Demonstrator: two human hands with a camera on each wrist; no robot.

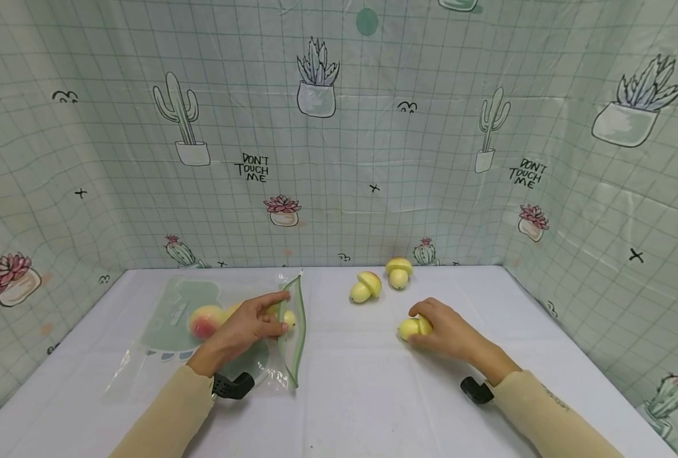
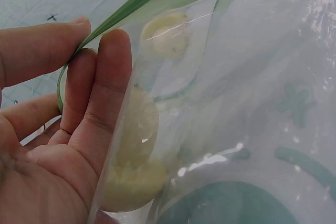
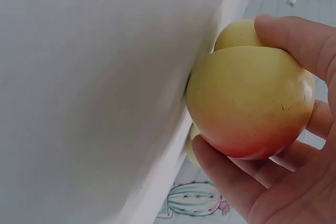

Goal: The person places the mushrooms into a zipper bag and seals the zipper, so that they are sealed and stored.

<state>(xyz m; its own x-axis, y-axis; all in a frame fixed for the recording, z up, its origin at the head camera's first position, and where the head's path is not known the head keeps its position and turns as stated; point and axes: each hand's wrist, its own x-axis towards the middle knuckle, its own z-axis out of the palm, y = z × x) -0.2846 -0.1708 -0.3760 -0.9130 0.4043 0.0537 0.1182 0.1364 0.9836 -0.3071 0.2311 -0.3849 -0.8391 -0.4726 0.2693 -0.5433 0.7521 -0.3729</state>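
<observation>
My left hand [image 1: 251, 322] pinches the green-edged mouth of a clear zip bag [image 2: 247, 98] that lies on the left of the table. Its thumb and fingers sit on either side of the green strip [image 2: 126, 10]. Through the plastic show yellow mushroom-shaped pieces; one cap [image 1: 206, 322] has a red blush. On the right, my right hand [image 1: 446, 329] grips a yellow toy mushroom [image 3: 247, 98], its cap blushing red underneath. Thumb and fingers wrap the cap, and the stem [image 1: 409, 329] points left, close to the tabletop.
Two more toy mushrooms, one [image 1: 366, 287] left of the other [image 1: 399, 273], lie near the table's back edge. A white cloth covers the table [image 1: 362, 394]. Behind and at both sides hangs a checked curtain [image 1: 350, 159] with printed cacti.
</observation>
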